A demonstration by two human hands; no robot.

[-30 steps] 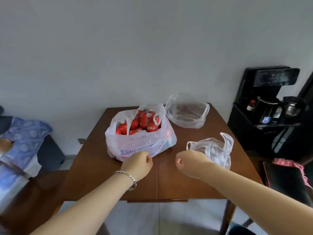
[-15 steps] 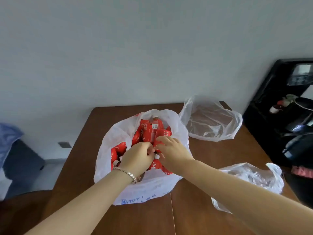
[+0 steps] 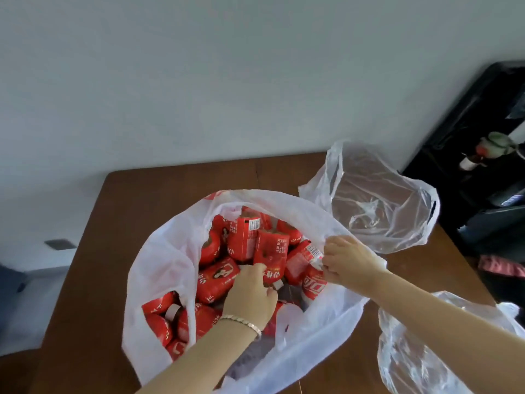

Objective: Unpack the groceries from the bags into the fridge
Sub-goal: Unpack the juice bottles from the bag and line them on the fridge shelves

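A white plastic bag (image 3: 159,268) stands open on the brown wooden table (image 3: 119,211), filled with several red-labelled drink bottles (image 3: 244,237). My left hand (image 3: 250,297), with a bracelet on the wrist, is inside the bag and its fingers curl around a red bottle (image 3: 270,257). My right hand (image 3: 346,260) pinches the bag's right rim and holds it apart. The fridge is not in view.
An empty clear plastic bag (image 3: 380,200) lies at the back right of the table, and another crumpled clear bag (image 3: 420,354) at the front right. A black appliance stand (image 3: 483,155) is against the wall to the right.
Both hands went from closed fists in front of the bag into it; the left now grips a bottle and the right has pulled the rim outward. The camera has come closer.
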